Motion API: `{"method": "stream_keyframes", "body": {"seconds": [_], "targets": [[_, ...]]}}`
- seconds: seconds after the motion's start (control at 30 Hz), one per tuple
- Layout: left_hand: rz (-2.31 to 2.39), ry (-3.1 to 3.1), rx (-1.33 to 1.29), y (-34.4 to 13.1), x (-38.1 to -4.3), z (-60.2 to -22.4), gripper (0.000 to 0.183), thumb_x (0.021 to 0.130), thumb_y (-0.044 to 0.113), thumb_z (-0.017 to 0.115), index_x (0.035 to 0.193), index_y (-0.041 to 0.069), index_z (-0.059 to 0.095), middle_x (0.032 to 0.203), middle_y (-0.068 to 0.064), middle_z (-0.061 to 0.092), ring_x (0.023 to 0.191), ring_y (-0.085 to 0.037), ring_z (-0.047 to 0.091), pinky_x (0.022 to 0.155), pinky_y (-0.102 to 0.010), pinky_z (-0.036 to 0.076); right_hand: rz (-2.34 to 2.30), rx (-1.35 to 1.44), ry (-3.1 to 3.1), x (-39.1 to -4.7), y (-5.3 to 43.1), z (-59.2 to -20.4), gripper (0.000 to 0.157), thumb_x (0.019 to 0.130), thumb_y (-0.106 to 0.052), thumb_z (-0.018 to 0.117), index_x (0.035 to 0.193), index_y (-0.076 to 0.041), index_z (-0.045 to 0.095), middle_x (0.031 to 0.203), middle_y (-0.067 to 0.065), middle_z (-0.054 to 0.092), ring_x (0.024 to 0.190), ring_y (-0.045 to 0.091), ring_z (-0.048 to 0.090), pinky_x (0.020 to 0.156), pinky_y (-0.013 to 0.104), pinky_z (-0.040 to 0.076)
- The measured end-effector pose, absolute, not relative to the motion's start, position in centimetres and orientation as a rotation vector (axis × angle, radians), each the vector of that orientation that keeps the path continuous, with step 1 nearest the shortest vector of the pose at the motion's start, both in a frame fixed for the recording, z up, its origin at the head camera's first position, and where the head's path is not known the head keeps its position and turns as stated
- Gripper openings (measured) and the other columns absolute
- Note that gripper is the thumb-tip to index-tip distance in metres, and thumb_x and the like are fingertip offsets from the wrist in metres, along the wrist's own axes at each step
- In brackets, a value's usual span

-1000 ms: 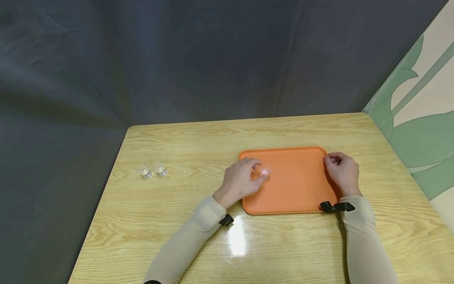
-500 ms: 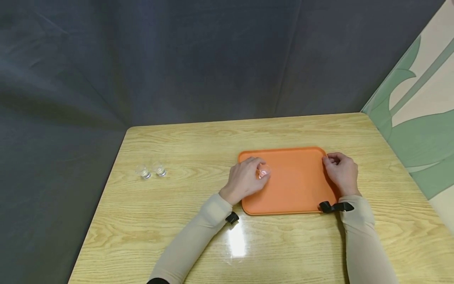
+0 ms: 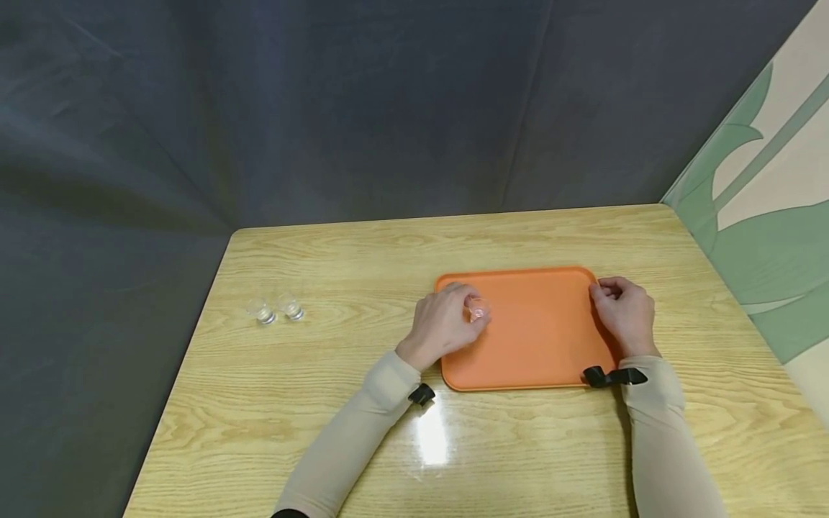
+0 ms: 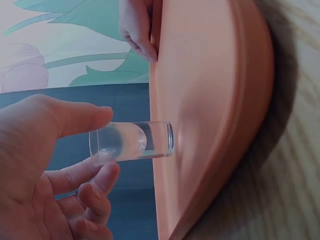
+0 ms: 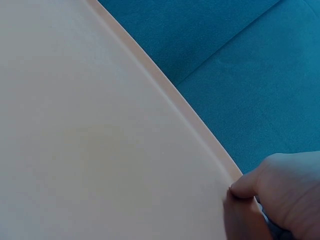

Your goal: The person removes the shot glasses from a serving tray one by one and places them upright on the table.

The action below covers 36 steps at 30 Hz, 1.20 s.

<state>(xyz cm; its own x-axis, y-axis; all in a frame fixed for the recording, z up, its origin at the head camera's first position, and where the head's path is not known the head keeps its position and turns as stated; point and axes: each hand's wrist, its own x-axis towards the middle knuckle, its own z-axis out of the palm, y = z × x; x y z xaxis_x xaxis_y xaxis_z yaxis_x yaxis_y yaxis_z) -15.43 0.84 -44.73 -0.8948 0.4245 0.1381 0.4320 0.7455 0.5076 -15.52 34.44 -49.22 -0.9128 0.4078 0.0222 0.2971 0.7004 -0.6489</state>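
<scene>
A small clear shot glass (image 4: 132,141) is pinched near its rim between the thumb and fingers of my left hand (image 3: 440,324). It stands over the left part of an orange tray (image 3: 537,345), base toward the tray surface; whether the base touches cannot be told. In the left wrist view, the thumb lies on one side of the glass and the fingertips on the other. My right hand (image 3: 627,316) grips the tray's right rim; in the right wrist view its thumb (image 5: 245,186) presses on the edge while the other fingers are mostly hidden.
Two more clear shot glasses, a left one (image 3: 264,314) and a right one (image 3: 293,309), stand close together at the left of the wooden table (image 3: 350,259). A dark cloth (image 3: 388,108) hangs behind the table, and a leaf-patterned surface (image 3: 777,259) borders its right side.
My left hand moved right around the glass and its fingers drew in on it; the glass then shifted slightly left with the hand. My right hand and the tray have stayed in place.
</scene>
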Motion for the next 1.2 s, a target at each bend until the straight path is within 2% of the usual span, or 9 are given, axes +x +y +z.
{"method": "stream_keyframes", "body": {"seconds": [0.13, 0.4, 0.6, 0.8, 1.07, 1.2], "targets": [[-0.908, -2.91, -0.714, 0.2, -15.3, -44.3, 0.035, 0.096, 0.045, 0.076, 0.121, 0.02, 0.075, 0.105, 0.007, 0.073, 0.07, -0.008, 0.059, 0.06, -0.025, 0.045, 0.999, -0.568, -2.745, -15.6, 34.5, -49.2, 0.043, 0.107, -0.035, 0.06, 0.12, 0.003, 0.074, 0.104, 0.018, 0.072, 0.083, 0.02, 0.058, 0.068, 0.022, 0.041], [-0.964, -2.861, -0.707, -2.2, -14.6, -43.5, 0.038, 0.096, 0.045, 0.075, 0.124, 0.019, 0.074, 0.12, 0.006, 0.075, 0.073, -0.01, 0.061, 0.062, -0.027, 0.046, 1.012, -0.577, -2.748, -15.4, 34.5, -49.2, 0.044, 0.107, -0.035, 0.06, 0.122, 0.003, 0.074, 0.104, 0.017, 0.072, 0.085, 0.021, 0.059, 0.066, 0.02, 0.042], [-0.954, -2.82, -0.666, -5.2, -14.0, -43.6, 0.035, 0.096, 0.042, 0.076, 0.122, 0.018, 0.076, 0.113, 0.004, 0.075, 0.068, -0.011, 0.058, 0.06, -0.028, 0.048, 0.999, -0.574, -2.746, -15.4, 34.4, -49.1, 0.044, 0.107, -0.036, 0.06, 0.122, 0.003, 0.074, 0.102, 0.016, 0.071, 0.083, 0.019, 0.058, 0.065, 0.018, 0.041], [-0.89, -2.833, -0.539, -10.3, -13.4, -44.2, 0.039, 0.092, 0.038, 0.081, 0.123, 0.014, 0.077, 0.106, 0.002, 0.074, 0.073, -0.013, 0.062, 0.06, -0.029, 0.047, 1.005, -0.563, -2.748, -15.5, 34.2, -49.3, 0.044, 0.107, -0.035, 0.06, 0.122, 0.003, 0.074, 0.104, 0.018, 0.072, 0.083, 0.019, 0.058, 0.065, 0.018, 0.041], [-0.809, -2.866, -0.303, -17.8, -12.3, -45.3, 0.041, 0.089, 0.036, 0.083, 0.121, 0.01, 0.077, 0.105, -0.005, 0.075, 0.052, -0.01, 0.039, 0.045, -0.029, 0.036, 1.033, -0.586, -2.756, -15.5, 34.1, -49.1, 0.046, 0.108, -0.037, 0.058, 0.126, 0.003, 0.072, 0.108, 0.018, 0.07, 0.085, 0.02, 0.057, 0.065, 0.018, 0.042], [-0.777, -2.883, -0.193, -20.7, -11.9, -45.3, 0.042, 0.09, 0.035, 0.083, 0.121, 0.009, 0.077, 0.109, -0.008, 0.076, 0.049, -0.011, 0.037, 0.043, -0.03, 0.035, 1.024, -0.597, -2.751, -15.5, 34.0, -49.1, 0.046, 0.108, -0.037, 0.058, 0.126, 0.003, 0.072, 0.108, 0.018, 0.071, 0.085, 0.02, 0.058, 0.065, 0.019, 0.042]]}}
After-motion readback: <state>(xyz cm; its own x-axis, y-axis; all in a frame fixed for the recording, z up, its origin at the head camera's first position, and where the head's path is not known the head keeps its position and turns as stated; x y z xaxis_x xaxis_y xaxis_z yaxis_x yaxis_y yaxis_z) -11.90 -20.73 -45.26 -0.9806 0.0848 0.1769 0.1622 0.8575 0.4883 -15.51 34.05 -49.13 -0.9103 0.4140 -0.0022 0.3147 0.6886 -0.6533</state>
